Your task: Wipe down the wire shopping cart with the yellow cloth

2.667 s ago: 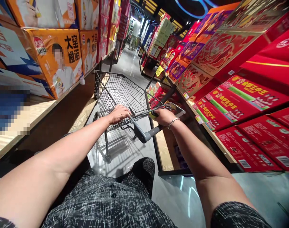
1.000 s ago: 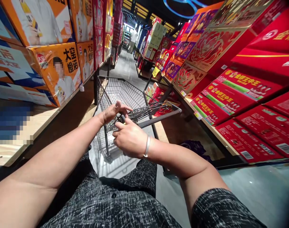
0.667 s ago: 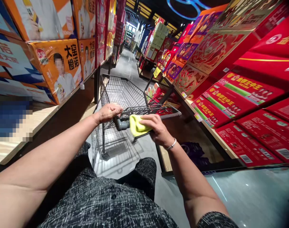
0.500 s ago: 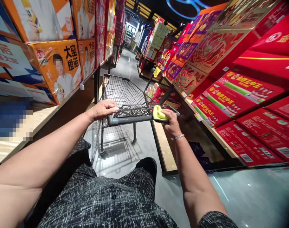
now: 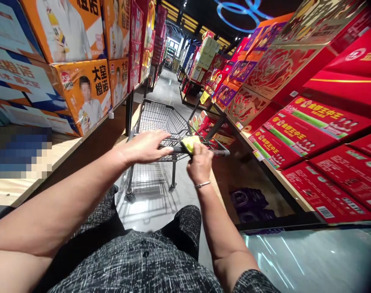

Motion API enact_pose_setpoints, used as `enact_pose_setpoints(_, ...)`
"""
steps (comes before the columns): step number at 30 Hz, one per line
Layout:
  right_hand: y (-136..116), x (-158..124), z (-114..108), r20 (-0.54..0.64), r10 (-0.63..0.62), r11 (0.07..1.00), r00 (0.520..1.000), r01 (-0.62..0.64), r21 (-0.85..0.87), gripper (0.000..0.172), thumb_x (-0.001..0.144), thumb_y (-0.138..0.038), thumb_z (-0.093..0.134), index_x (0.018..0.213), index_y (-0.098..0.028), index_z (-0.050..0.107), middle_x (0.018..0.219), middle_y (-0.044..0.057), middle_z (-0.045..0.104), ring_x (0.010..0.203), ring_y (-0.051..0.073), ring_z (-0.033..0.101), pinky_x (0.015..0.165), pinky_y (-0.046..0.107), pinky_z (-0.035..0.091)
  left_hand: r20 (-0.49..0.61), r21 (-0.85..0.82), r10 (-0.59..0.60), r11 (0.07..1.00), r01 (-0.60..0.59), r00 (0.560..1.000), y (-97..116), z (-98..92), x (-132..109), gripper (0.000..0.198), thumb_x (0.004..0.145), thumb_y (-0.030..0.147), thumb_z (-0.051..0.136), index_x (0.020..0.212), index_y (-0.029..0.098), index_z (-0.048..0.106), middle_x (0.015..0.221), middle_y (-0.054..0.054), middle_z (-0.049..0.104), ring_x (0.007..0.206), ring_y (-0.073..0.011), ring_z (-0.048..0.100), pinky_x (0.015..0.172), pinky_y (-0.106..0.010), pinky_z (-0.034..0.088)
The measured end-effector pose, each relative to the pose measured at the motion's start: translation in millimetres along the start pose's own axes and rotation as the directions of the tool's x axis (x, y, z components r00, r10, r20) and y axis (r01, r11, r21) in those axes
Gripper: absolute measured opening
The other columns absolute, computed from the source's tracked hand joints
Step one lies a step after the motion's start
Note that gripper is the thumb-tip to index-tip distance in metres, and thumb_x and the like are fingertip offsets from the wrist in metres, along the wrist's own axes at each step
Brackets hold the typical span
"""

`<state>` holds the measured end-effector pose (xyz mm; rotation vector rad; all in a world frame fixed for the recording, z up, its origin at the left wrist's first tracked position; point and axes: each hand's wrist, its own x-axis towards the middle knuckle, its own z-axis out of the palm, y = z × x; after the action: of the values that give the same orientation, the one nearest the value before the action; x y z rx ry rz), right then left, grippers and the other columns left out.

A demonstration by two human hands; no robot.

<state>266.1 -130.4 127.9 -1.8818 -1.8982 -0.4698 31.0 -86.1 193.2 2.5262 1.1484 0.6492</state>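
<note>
A black wire shopping cart [image 5: 161, 114] stands in front of me, its grey handle bar [image 5: 219, 152] running crosswise. My left hand [image 5: 147, 146] lies over the left part of the bar, thumb on the near side; its fingertips are partly hidden behind it. In my right hand [image 5: 200, 160] is a folded yellow-green cloth [image 5: 190, 143], pressed around the bar near its middle. A bracelet circles my right wrist.
Stacked orange drink cartons [image 5: 84, 93] line the shelf at left. Red boxes [image 5: 313, 126] and gold gift boxes [image 5: 277, 69] fill the right shelf, whose wooden edge is close to the cart. A shiny floor aisle [image 5: 167, 81] runs ahead.
My right hand has slid the cloth left along the handle toward the middle. My left hand has moved right, from the cart's left side onto the bar.
</note>
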Motion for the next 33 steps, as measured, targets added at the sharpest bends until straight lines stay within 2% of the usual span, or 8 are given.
enact_pose_setpoints(3,-55,-11,4,-0.042,-0.215,0.966,0.976,0.219,0.141,0.061,0.086,-0.011,0.051,0.146,-0.019,0.047,0.142,0.018,0.049,0.12,0.033,0.041,0.1,0.05,0.041,-0.026,0.06,-0.082,0.995,0.083,0.996,16,25.0,0,0.07,0.097,0.063,0.04,0.148,0.015,0.045,0.142,-0.018,0.055,0.128,-0.0369,0.054,0.107,-0.048,0.039)
enact_pose_setpoints(6,-72,-9,2,0.01,-0.352,0.921,0.936,0.344,0.181,0.055,0.092,-0.014,0.047,0.147,-0.023,0.049,0.144,0.014,0.05,0.119,0.029,0.042,0.101,0.045,0.04,-0.151,0.084,-0.169,0.98,0.183,0.974,6,42.7,-1,0.081,0.098,0.068,0.031,0.158,0.013,0.027,0.152,-0.021,0.043,0.133,-0.0385,0.047,0.109,-0.051,0.033)
enact_pose_setpoints(9,-53,3,-11,0.104,-0.329,0.939,0.938,0.314,0.138,0.053,0.091,-0.013,0.048,0.142,-0.027,0.055,0.146,0.009,0.052,0.116,0.028,0.043,0.096,0.041,0.042,-0.221,0.12,-0.145,0.977,0.175,0.964,-17,46.2,-6,0.086,0.097,0.071,0.027,0.159,0.01,0.023,0.143,-0.022,0.052,0.125,-0.0387,0.051,0.106,-0.052,0.033)
enact_pose_setpoints(11,-27,14,-23,0.145,-0.266,0.963,0.953,0.256,0.088,0.053,0.088,-0.011,0.052,0.137,-0.028,0.06,0.142,0.007,0.056,0.112,0.028,0.044,0.092,0.039,0.043,-0.215,0.157,-0.082,0.981,0.117,0.973,-33,43.7,-10,0.082,0.097,0.069,0.027,0.156,0.012,0.035,0.129,-0.019,0.062,0.117,-0.0379,0.054,0.102,-0.052,0.033)
enact_pose_setpoints(15,34,34,-44,0.218,-0.089,0.993,0.972,0.102,-0.05,0.05,0.082,-0.01,0.055,0.128,-0.027,0.066,0.128,0.007,0.065,0.101,0.028,0.049,0.081,0.036,0.044,-0.26,0.201,-0.016,0.977,0.07,0.965,-58,38.7,-14,0.058,0.095,0.064,0.037,0.123,0.024,0.069,0.112,-0.012,0.068,0.109,-0.0347,0.054,0.099,-0.051,0.033)
enact_pose_setpoints(19,73,47,-54,0.311,-0.052,0.989,0.949,0.092,-0.117,0.048,0.081,-0.013,0.056,0.125,-0.029,0.066,0.123,0.007,0.068,0.102,0.028,0.052,0.077,0.035,0.04,-0.369,0.189,-0.043,0.975,0.12,0.928,-73,36.3,-8,0.046,0.088,0.063,0.051,0.102,0.026,0.074,0.099,-0.009,0.07,0.102,-0.0328,0.055,0.099,-0.051,0.031)
enact_pose_setpoints(28,39,46,-58,0.386,-0.178,0.974,0.905,0.218,-0.062,0.036,0.079,-0.012,0.056,0.111,-0.025,0.066,0.111,0.004,0.073,0.103,0.024,0.06,0.077,0.033,0.031,-0.461,0.138,-0.167,0.957,0.256,0.872,-105,20.3,-2,0.035,0.086,0.057,0.055,0.081,0.026,0.072,0.086,-0.005,0.072,0.096,-0.0303,0.056,0.098,-0.052,0.032)
enact_pose_setpoints(33,20,40,-67,0.416,-0.21,0.955,0.885,0.276,-0.106,0.036,0.074,-0.012,0.058,0.107,-0.023,0.067,0.104,0.006,0.074,0.098,0.025,0.062,0.074,0.032,0.032,-0.447,0.21,-0.144,0.942,0.26,0.883,-116,16.9,-12,0.033,0.088,0.052,0.055,0.091,0.026,0.075,0.108,-0.007,0.07,0.115,-0.0331,0.049,0.107,-0.054,0.028)
